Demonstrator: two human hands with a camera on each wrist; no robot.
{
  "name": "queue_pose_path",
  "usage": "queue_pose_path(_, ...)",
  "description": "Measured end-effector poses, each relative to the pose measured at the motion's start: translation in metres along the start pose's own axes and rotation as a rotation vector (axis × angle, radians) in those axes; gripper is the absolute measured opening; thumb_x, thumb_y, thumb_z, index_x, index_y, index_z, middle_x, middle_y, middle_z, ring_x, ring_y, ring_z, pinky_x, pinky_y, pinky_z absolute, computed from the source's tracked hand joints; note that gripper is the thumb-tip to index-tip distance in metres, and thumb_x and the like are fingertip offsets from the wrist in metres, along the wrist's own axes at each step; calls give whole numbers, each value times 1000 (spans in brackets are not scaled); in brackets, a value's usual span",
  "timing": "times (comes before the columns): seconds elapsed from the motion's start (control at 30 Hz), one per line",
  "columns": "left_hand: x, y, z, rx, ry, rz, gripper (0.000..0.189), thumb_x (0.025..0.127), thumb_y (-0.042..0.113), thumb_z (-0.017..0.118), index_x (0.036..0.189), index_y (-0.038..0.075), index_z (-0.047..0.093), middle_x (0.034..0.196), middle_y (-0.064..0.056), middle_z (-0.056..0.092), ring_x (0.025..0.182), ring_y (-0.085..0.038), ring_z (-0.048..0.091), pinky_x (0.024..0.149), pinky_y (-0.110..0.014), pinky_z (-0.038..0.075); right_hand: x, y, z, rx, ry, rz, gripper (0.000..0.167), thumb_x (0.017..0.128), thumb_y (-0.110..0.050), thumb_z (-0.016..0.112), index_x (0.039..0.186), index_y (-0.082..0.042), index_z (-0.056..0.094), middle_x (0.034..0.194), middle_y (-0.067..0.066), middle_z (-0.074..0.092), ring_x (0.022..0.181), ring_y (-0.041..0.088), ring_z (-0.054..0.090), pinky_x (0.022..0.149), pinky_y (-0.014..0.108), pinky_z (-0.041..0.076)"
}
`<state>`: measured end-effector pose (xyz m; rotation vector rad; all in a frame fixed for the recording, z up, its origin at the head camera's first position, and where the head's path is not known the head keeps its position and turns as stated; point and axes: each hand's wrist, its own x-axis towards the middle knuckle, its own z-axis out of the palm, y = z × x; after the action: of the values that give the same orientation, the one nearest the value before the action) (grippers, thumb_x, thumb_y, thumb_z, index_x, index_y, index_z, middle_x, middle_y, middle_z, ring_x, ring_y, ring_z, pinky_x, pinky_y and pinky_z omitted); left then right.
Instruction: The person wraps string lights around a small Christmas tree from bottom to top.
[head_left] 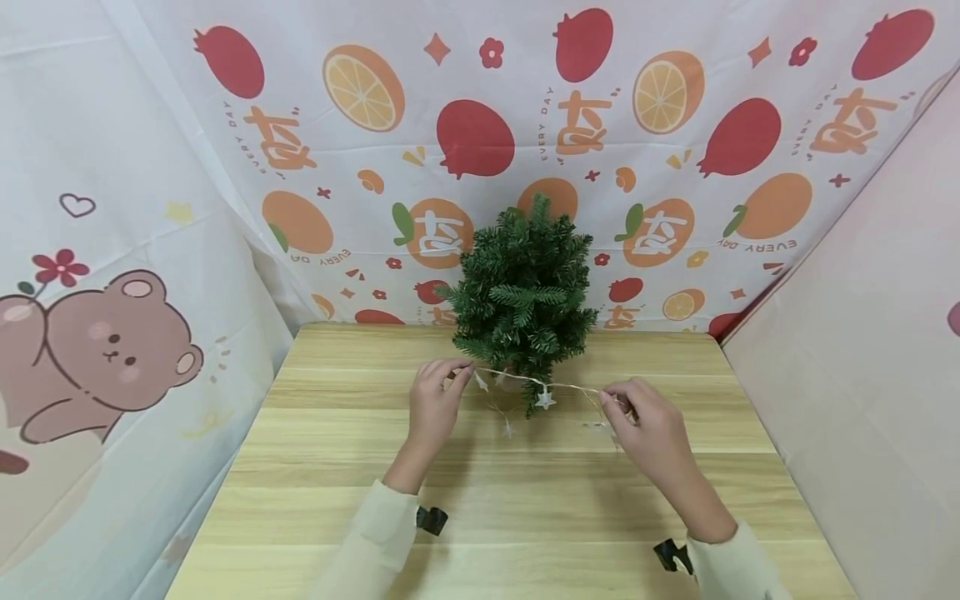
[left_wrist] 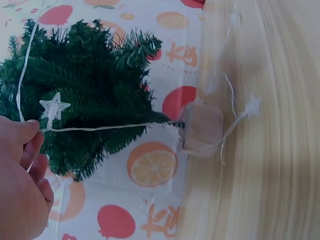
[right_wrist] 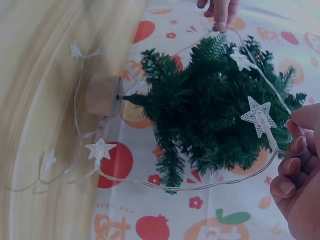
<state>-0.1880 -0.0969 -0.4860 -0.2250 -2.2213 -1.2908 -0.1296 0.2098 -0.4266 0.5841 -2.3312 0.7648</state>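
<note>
A string of star-shaped fairy lights [head_left: 545, 398] stretches between my two hands, in front of a small artificial Christmas tree [head_left: 525, 287]. My left hand [head_left: 437, 400] pinches the clear wire between thumb and fingers, with a star [left_wrist: 54, 106] just beside the fingertips. My right hand [head_left: 651, 427] pinches another stretch of wire; a star [right_wrist: 259, 118] stands out next to its thumb. Loose wire with more stars [right_wrist: 101, 151] dangles below both hands. The tree stands upright on a round wooden base [right_wrist: 104, 95], mostly hidden in the head view.
The tree stands toward the back of a light wooden table [head_left: 315, 467]. Behind it hangs a fruit-print cloth [head_left: 390, 167]. A bear-print cloth [head_left: 135, 350] closes the left side and a pale cloth [head_left: 862, 333] the right.
</note>
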Motion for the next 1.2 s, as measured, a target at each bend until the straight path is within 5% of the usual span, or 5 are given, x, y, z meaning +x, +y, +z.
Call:
queue_pose_path(0.37,1,22,16,-51,-35,-44,10,92,16,75,99,10,77,100,-2,75,92,-27,63,77,-40,51,7,16,-7,10,-22,200,3,96,-12,69,99,-11,70,77,-5,51,66,7,41,56,22,36)
queue_pose_path(0.67,-1,24,18,-106,-46,-35,6,90,17,77,94,13,76,99,0,74,92,-23,59,83,-48,51,13,29,-12,6,-1,255,8,98,-15,67,98,-8,70,77,-1,54,69,9,43,59,21,37)
queue_pose_path(0.97,-3,27,21,-30,-25,7,7,86,14,80,91,12,76,100,0,74,91,-23,57,80,-31,46,18,45,-9,-3,-12,302,13,99,-19,66,98,-7,70,78,1,55,69,13,45,60,23,37)
queue_pose_path(1.2,-4,27,25,40,-31,47,6,86,12,80,92,12,77,98,1,74,88,-17,52,73,-31,46,16,59,-1,34,-53,407,20,101,-26,62,101,-7,71,82,4,57,71,15,48,61,23,40)
